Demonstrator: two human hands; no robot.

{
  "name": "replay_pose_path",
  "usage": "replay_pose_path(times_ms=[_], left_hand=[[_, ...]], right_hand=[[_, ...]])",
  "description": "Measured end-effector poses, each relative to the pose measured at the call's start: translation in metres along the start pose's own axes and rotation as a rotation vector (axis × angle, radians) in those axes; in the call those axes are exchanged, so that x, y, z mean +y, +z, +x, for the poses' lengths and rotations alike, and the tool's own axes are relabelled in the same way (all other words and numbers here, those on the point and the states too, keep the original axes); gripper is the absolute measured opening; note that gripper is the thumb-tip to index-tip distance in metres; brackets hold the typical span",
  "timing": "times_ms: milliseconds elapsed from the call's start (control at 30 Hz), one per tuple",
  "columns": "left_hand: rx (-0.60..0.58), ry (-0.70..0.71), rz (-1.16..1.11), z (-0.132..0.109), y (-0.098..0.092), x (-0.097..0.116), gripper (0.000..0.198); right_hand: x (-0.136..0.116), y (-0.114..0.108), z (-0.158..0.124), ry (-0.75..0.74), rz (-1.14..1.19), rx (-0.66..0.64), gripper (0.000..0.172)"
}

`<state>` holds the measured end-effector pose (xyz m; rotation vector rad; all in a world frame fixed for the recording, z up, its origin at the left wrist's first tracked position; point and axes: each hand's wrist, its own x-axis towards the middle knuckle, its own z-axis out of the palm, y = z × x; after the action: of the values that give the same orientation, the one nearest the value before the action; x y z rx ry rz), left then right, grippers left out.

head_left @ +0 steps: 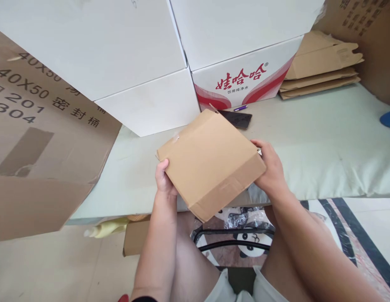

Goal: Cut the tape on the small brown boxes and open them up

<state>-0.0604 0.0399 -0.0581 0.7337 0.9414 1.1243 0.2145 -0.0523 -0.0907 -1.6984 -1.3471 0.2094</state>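
Observation:
Between my two hands a flat brown cardboard box [210, 155] is held up, tilted, over the front edge of the covered table. My left hand [164, 178] grips its left edge, with the thumb on top and the other fingers hidden underneath. On the right corner my right hand [270, 165] is closed round the side, its fingers partly behind the cardboard. Just beyond the box lies a dark phone [237, 118], partly covered by it. A purple pen [240, 108] rests behind the phone.
White cartons [144, 100] stand stacked at the back, one a red-printed carton [245, 84]. Folded brown cardboard [321, 63] is piled at back right. A big printed cardboard box [40, 138] fills the left. A blue object [388, 118] shows at the right edge.

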Motion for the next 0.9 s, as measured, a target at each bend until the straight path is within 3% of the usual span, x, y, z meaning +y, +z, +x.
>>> replay_pose_path(times_ms=[167, 267, 333, 433, 500, 567, 633, 767, 900], left_hand=[[0.005, -0.026, 0.005, -0.002, 0.002, 0.0, 0.058], [0.041, 0.021, -0.005, -0.002, 0.005, 0.002, 0.054], [0.058, 0.081, -0.021, -0.002, 0.008, 0.004, 0.05], [0.111, 0.175, -0.069, -0.002, 0.011, 0.006, 0.049], [0.155, 0.221, -0.093, -0.001, 0.011, 0.006, 0.049], [0.182, 0.255, -0.096, 0.001, 0.01, 0.004, 0.049], [0.197, 0.266, -0.09, 0.001, 0.011, 0.0, 0.048], [0.175, 0.248, -0.085, -0.001, 0.018, -0.011, 0.048], [0.18, 0.18, -0.11, -0.003, 0.029, -0.016, 0.046]], right_hand=[[0.001, 0.001, 0.001, 0.09, -0.019, 0.104, 0.038], [-0.001, 0.0, 0.002, 0.108, 0.185, 0.186, 0.035], [-0.004, -0.002, 0.002, 0.14, 0.324, 0.332, 0.028], [-0.014, -0.004, -0.002, 0.064, 0.268, 0.528, 0.018], [-0.023, -0.003, -0.01, -0.144, 0.156, 0.42, 0.015], [-0.031, 0.003, -0.021, -0.36, 0.085, 0.198, 0.018], [-0.038, 0.014, -0.033, -0.482, 0.043, 0.0, 0.022], [-0.045, 0.041, -0.047, -0.539, 0.105, -0.192, 0.024], [-0.048, 0.057, -0.047, -0.407, 0.188, -0.11, 0.031]])
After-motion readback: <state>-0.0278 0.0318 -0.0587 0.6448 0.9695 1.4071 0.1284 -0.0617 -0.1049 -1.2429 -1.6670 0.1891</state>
